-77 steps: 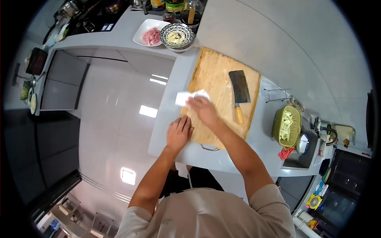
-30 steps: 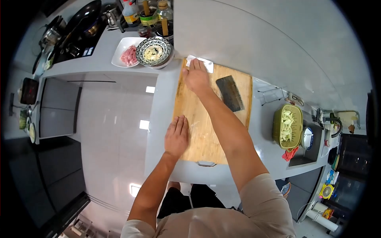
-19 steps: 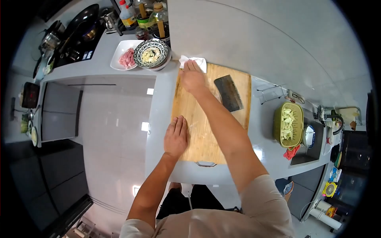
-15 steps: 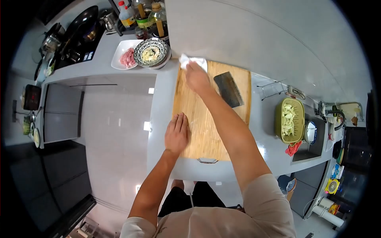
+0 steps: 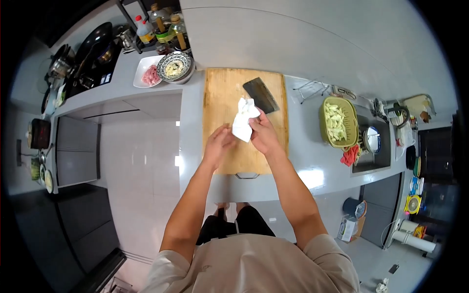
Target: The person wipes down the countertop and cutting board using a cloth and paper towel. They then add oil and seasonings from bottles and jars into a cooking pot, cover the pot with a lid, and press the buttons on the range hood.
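Observation:
A crumpled white paper towel (image 5: 242, 126) is pinched in my right hand (image 5: 264, 133), held up over the wooden cutting board (image 5: 220, 93). My left hand (image 5: 218, 145) hovers just to the left of the towel, its fingers loosely bent, slightly blurred and apart from it. Beyond my right hand, a cleaver (image 5: 261, 94) with a dark, broad blade lies slanted on the upper right of the board.
A white dish of raw meat (image 5: 150, 74) stands at the back left beside a patterned bowl of chopped garlic (image 5: 174, 67). Sauce bottles (image 5: 145, 32) are behind them. On the right, a green basket of cut vegetables (image 5: 337, 122) sits near the sink (image 5: 373, 158).
My right hand has drawn the paper towel back from the board's far left corner toward me. My left hand has lifted off the board's left edge and moved up near the towel.

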{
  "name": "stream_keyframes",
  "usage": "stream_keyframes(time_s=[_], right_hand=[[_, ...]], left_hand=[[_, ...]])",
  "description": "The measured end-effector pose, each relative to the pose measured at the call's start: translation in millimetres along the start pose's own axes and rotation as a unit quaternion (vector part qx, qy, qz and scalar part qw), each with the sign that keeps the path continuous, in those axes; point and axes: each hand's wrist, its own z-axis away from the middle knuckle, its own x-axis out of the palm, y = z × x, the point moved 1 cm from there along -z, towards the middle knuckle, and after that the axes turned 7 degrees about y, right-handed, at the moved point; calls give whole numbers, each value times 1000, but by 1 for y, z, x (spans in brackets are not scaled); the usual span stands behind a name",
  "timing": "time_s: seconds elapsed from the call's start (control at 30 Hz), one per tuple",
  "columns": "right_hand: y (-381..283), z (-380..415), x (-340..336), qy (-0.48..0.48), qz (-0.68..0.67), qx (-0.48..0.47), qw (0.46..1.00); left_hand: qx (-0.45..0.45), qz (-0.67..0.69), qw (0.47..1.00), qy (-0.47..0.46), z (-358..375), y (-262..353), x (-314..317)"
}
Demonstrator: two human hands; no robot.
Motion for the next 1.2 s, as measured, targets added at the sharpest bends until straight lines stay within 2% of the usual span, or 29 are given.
stream_keyframes(time_s=[0.07, 0.1, 0.13, 0.17, 0.2, 0.27, 0.3, 0.33, 0.4, 0.43, 0.53, 0.67, 0.73, 0.87, 0.93, 1.03, 1.13, 1.2], right_hand=[[1, 16, -7, 15, 60, -15, 998], [7, 21, -12, 26, 98, -26, 995], [11, 24, -21, 37, 136, -37, 989], [12, 27, -30, 29, 358, -129, 924], [8, 31, -37, -9, 456, -233, 859], [1, 35, -47, -82, 617, -419, 661], [-1, 32, -53, -11, 636, -393, 664], [-2, 28, -58, 62, 671, -384, 631], [-5, 16, -65, 207, 726, -356, 551], [-3, 9, -68, 217, 766, -320, 513], [2, -3, -86, 182, 804, -292, 485], [4, 19, -122, 232, 768, -306, 513], [-2, 55, -150, 284, 739, -295, 534], [-12, 111, -214, 330, 745, -306, 492], [-16, 128, -233, 351, 747, -300, 478], [-23, 148, -239, 381, 764, -323, 408], [-29, 162, -197, 308, 698, -442, 472], [-6, 161, -175, 251, 535, -373, 715]], left_hand=[[-115, 56, 989, -68, 20, 23, 24], [-81, 24, 992, -90, 25, 21, 34], [-53, -21, 996, -73, 20, 9, 31], [-24, -67, 996, -56, 10, -8, 27], [5, -112, 993, -40, 6, -15, 28], [34, -46, 998, 9, 3, -31, 26], [34, -38, 998, 32, 7, -32, 29], [32, -29, 997, 56, 12, -33, 31], [7, -37, 998, 45, 9, -46, 27], [-4, -49, 998, 39, 1, -55, 23], [-68, -65, 995, 23, 0, -65, 28], [-134, -38, 990, 28, 11, -70, 46], [-115, -79, 990, -14, 15, -76, 55], [-31, -165, 983, -78, 23, -105, 69], [-33, -170, 978, -119, 30, -110, 82], [12, -193, 968, -158, 40, -121, 95], [69, -267, 940, -199, 42, -133, 107], [104, -284, 926, -228, 41, -144, 116]])
